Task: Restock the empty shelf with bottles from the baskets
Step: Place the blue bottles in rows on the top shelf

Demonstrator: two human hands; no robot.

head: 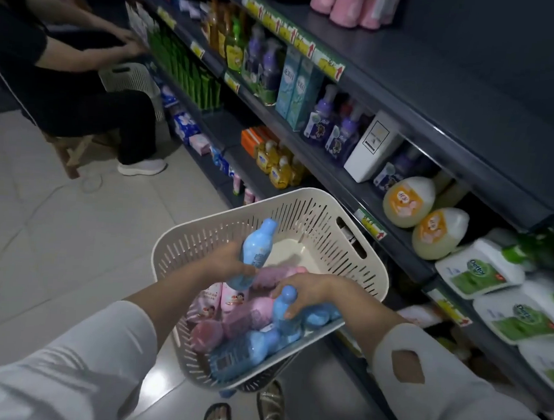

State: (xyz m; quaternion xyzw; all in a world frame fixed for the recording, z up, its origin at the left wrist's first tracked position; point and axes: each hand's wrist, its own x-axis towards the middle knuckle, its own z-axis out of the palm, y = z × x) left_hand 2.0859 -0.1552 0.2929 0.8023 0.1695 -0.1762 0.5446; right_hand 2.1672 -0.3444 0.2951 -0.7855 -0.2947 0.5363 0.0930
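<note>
White sleeves: both my arms reach into the cream basket, which sits tilted at my feet, nearest of all.
Left hand: wrapped round a blue bottle, lifted clear of the pile.
Right hand: fingers curled over the cap of a second blue bottle, which lies among the others; grip looks partial.
Basket load: pink bottles and more blue ones heaped at the near end.
Risk: I judge the tilt could send bottles sliding out, and a cap-only grip could slip.
Shelf: right of the basket, the dark upper board looks bare, likely my target.
Obstacles: the round yellow bottles and green-labelled packs crowd the lower tiers.
Far off: a seated person by another basket, well apart.
</note>
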